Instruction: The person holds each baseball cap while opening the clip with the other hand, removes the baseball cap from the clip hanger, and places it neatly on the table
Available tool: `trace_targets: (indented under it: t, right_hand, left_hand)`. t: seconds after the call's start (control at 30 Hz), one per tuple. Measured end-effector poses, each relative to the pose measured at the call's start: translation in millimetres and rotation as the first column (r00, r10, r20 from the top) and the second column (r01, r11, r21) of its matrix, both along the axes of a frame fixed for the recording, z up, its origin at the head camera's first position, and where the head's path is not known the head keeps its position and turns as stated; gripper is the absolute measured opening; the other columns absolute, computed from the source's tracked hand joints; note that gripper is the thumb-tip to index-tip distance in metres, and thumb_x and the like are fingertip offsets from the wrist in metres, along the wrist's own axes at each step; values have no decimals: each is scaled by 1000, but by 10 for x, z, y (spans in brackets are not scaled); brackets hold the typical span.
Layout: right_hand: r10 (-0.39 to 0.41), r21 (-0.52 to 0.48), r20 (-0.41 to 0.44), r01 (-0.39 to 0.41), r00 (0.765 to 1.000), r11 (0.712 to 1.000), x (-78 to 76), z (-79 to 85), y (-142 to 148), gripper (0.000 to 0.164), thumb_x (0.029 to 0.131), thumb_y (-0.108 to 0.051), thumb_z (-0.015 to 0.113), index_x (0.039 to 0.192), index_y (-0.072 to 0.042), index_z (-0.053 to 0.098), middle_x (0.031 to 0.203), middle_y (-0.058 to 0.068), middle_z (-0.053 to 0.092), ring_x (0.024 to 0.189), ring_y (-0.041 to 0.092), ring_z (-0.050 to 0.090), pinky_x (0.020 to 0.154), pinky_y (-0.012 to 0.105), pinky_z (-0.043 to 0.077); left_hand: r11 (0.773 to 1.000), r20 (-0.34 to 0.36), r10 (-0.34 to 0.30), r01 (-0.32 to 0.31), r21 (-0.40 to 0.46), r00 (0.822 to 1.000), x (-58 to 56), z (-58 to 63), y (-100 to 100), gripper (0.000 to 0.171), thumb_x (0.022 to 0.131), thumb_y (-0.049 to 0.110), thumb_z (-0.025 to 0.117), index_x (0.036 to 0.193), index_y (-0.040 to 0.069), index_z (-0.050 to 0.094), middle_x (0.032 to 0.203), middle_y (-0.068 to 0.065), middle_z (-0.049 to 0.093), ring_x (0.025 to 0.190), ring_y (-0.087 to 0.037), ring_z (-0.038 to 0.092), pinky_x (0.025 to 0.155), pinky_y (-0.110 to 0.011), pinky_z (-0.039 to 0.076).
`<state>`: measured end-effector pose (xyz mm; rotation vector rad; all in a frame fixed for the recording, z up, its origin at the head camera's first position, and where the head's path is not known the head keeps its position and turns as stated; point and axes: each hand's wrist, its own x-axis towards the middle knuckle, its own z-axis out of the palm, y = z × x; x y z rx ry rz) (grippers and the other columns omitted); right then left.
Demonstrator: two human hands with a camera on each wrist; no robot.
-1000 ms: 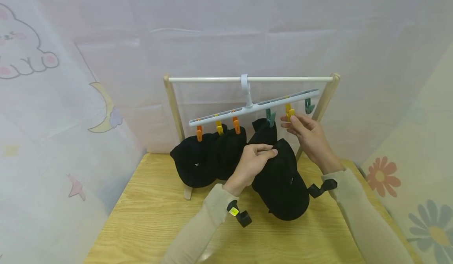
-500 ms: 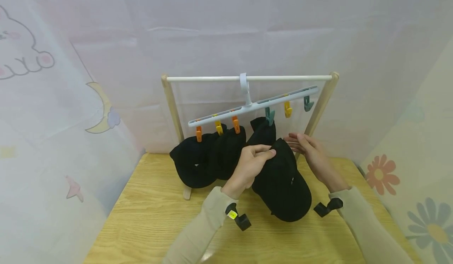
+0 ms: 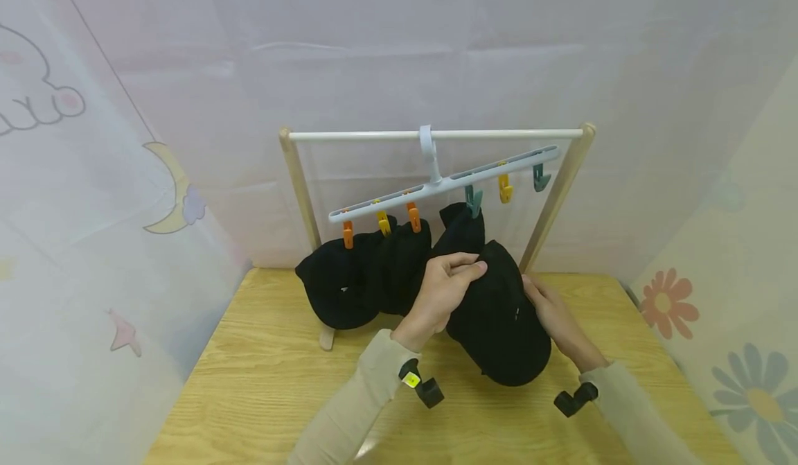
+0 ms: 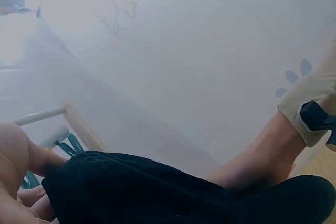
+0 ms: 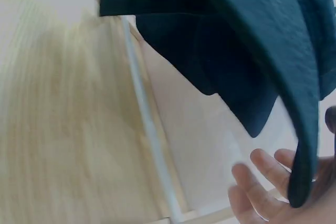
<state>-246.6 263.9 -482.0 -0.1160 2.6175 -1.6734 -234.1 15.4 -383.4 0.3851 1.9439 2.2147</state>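
Observation:
My left hand pinches the upper edge of a black cap, which hangs tilted in front of the rack's right half. My right hand is at the cap's right side, its fingers partly hidden behind it. In the right wrist view the fingers are extended and spread beside the curved brim. Behind the left hand, another black cap hangs from a green clip. More black headwear hangs at the left from orange and yellow clips.
The pale blue clip hanger slopes, right end higher, on the white bar of a wooden-legged rack. A yellow clip and a green clip at its right hold nothing. The wooden table lies below.
My right hand has let go of the yellow clip and come down to the cap's right side. The left hand keeps its pinch on the cap, nearly still.

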Motion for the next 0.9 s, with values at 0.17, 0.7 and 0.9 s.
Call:
trace_targets:
  t: [0.17, 0.7, 0.9]
  right_hand:
    - [-54, -37, 21, 55, 998, 998, 63, -88, -5, 75, 116, -55, 29, 162, 4, 38, 164, 29, 43, 151, 50, 40, 124, 67, 29]
    - [-102, -130, 178, 126, 979, 983, 165, -142, -42, 65, 116, -50, 32, 132, 5, 63, 109, 3, 72, 95, 8, 66, 84, 26, 57]
    - [68, -294, 268, 15, 961, 956, 283, -155, -83, 67, 117, -49, 23, 169, -8, 29, 169, 10, 39, 130, -2, 53, 109, 20, 43]
  left_hand:
    - [1000, -7, -2, 2, 22, 1000, 42, -21, 18, 31, 103, 11, 70, 131, -4, 71, 131, -18, 75, 126, -31, 71, 117, -48, 49]
    - [999, 13, -19, 18, 29, 1000, 202, -89, -53, 33, 104, 12, 69, 134, -2, 70, 130, -16, 75, 123, -29, 72, 116, -47, 51]
    - [999, 11, -16, 16, 37, 1000, 311, -123, -109, 34, 104, 11, 69, 134, -3, 69, 129, -19, 75, 125, -30, 71, 117, -47, 49]
